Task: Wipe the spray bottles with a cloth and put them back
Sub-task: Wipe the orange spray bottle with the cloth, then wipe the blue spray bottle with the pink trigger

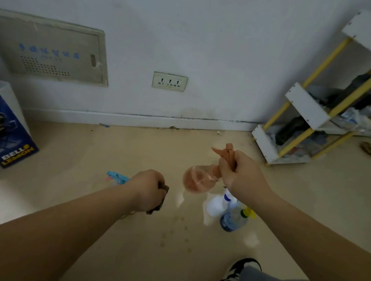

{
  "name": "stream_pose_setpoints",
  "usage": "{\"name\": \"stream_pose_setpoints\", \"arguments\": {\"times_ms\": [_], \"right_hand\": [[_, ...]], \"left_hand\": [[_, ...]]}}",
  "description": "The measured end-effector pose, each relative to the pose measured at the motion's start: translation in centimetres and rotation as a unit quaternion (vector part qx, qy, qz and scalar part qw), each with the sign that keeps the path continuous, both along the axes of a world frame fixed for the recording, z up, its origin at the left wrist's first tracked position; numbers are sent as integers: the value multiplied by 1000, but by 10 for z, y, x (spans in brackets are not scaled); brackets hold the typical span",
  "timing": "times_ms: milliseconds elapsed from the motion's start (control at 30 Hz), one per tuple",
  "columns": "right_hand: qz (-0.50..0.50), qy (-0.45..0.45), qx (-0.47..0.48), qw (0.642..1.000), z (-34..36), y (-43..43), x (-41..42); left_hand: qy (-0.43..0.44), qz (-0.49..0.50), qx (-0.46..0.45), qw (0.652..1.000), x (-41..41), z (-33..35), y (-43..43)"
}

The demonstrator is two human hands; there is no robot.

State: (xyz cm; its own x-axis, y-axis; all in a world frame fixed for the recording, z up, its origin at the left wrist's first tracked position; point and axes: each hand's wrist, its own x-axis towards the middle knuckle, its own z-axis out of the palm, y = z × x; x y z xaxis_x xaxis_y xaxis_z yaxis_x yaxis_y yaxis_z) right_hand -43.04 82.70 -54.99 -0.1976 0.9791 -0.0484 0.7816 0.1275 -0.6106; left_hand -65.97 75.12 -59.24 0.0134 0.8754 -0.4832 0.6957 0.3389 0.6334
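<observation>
We find the right hand [238,171] gripping the orange spray bottle [198,180] by its neck, above the floor [99,234]. The left hand [149,189] clutches the cloth [161,197]. We judge the job part-done: the white bottle [216,202] and the yellow-capped bottle [232,218] wait below.

The right grip [238,173] holds the orange spray bottle [198,180] by its top, and the bottle is tipped. The left grip [147,189] is curled round a dark cloth [162,199]. A blue spray bottle [116,177] peeks out past the left grip, mostly hidden. Under the right arm, a white bottle [215,204] and a see-through bottle [232,218] with a yellow top stand close together on the floor [100,149]. A white and yellow shelf [306,105] stands by the wall.
</observation>
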Motion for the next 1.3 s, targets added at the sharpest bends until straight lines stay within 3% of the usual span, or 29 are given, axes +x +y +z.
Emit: {"name": "stream_pose_setpoints", "arguments": {"times_ms": [133, 233, 367, 467, 633, 767, 1000, 1300], "right_hand": [[-16, -20, 10, 1000, -5, 10, 4], [16, -88, 5, 996, -9, 30, 0], [58, -147, -45, 986, -41, 59, -9], [109, -222, -77, 966, -78, 82, -11], [138, -334, -36, 932, -128, 113, -7], [138, -384, -42, 912, -160, 127, 1], [80, -312, -64, 945, -202, 121, 17], [51, -332, -15, 942, -180, 101, -16]], "left_hand": [[1, -9, 3, 1000, -4, -5, 1], [-11, -14, 13, 1000, -7, -9, 2], [34, -23, 18, 999, -7, -25, 12], [36, -23, 8, 999, -6, -40, 26], [58, -29, -17, 998, -3, -61, 64], [7, 26, 10, 1000, 12, -90, 77], [-81, 69, 30, 994, 28, -133, 69], [-101, 64, -8, 993, 10, -135, 34]]}}
